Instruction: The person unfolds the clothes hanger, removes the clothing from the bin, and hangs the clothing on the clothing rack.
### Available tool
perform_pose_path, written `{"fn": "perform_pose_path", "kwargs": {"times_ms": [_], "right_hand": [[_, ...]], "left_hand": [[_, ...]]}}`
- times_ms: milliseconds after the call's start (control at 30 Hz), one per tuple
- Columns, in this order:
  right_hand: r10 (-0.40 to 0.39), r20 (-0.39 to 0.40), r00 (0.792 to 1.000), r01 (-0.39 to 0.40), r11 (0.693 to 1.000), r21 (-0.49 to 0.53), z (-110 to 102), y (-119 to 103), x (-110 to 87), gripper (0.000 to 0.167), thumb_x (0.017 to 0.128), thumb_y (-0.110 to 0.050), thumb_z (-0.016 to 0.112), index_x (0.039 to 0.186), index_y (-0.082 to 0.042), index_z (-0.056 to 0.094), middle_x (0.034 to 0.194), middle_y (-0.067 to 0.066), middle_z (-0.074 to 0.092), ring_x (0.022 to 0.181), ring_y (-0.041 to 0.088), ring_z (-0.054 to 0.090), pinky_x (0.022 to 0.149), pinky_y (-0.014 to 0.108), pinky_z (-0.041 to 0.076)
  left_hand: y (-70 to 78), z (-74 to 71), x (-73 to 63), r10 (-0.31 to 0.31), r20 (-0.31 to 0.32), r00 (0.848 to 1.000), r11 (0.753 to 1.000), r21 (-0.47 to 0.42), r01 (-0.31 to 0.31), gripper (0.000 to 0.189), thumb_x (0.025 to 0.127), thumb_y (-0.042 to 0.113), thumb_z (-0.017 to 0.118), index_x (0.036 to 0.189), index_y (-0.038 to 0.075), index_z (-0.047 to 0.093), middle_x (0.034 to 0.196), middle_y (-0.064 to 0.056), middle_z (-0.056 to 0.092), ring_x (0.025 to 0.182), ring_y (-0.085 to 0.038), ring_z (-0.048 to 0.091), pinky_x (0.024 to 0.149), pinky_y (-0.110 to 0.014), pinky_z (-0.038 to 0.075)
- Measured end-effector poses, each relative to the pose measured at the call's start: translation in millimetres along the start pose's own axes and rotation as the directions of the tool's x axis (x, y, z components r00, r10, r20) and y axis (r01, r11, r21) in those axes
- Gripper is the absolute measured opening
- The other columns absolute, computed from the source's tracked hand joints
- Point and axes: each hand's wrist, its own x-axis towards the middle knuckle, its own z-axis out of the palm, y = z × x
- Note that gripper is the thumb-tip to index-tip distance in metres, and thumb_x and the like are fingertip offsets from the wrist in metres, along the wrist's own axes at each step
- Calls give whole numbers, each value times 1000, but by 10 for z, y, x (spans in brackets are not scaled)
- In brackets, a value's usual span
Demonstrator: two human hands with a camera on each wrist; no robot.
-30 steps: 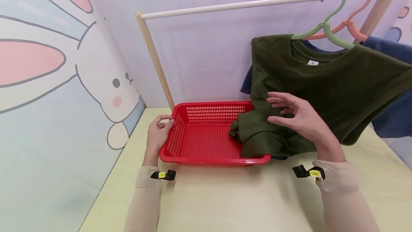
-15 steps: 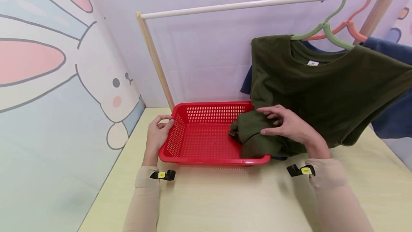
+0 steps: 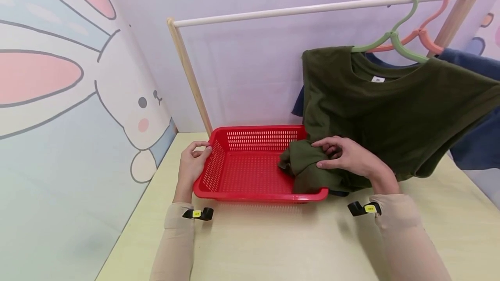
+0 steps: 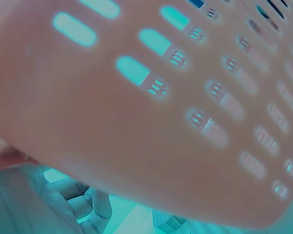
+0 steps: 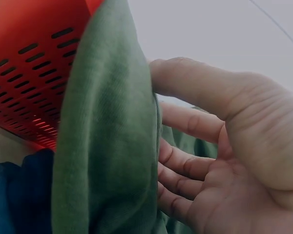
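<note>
My left hand [image 3: 192, 164] holds the left rim of a red plastic basket [image 3: 250, 196], its thumb and fingers at the edge. In the left wrist view, the slotted basket wall [image 4: 112, 122] fills most of the picture, partly hiding the hand [image 4: 78, 200]. A dark green shirt [image 3: 386, 112] hangs from a green hanger [image 3: 398, 42], its lower part bunched over the basket's right end. Over that bunched cloth is my right hand [image 3: 351, 157], thumb and index finger apart. The right wrist view shows its fingertips [image 5: 167, 151] against the green cloth [image 5: 107, 126].
Behind the green shirt, a blue garment [image 3: 476, 142] hangs from a pink hanger [image 3: 433, 25]. Both hangers hook over the white rail [image 3: 281, 13] of a wooden-legged rack [image 3: 189, 73]. The basket stands on a pale yellow table [image 3: 265, 242], beside a wall with a rabbit drawing [image 3: 121, 99].
My right hand has moved left and down from in front of the hanging shirt to its bunched lower part, and its fingers have bent a little more. My left hand stays at the basket rim.
</note>
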Motion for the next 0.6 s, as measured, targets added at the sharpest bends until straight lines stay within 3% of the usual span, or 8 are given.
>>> {"fn": "perform_pose_path", "kwargs": {"times_ms": [400,600], "right_hand": [[-1,-28,1000,2,999,39,5,-9,3,37,95,-26,92,127,-11,80,106,8,71,95,27,64,81,29,59],[13,-48,999,-10,999,51,4,-36,-7,29,92,-21,94,117,-9,84,101,6,77,90,25,69,79,28,61]], "left_hand": [[11,1,2,-10,4,1000,1000,1,10,37,109,41,73,141,23,69,127,-18,76,103,-32,81,83,-37,68],[1,5,-5,-20,2,1000,1000,-2,20,38,109,42,72,141,23,69,128,-18,76,105,-32,80,85,-37,68]]}}
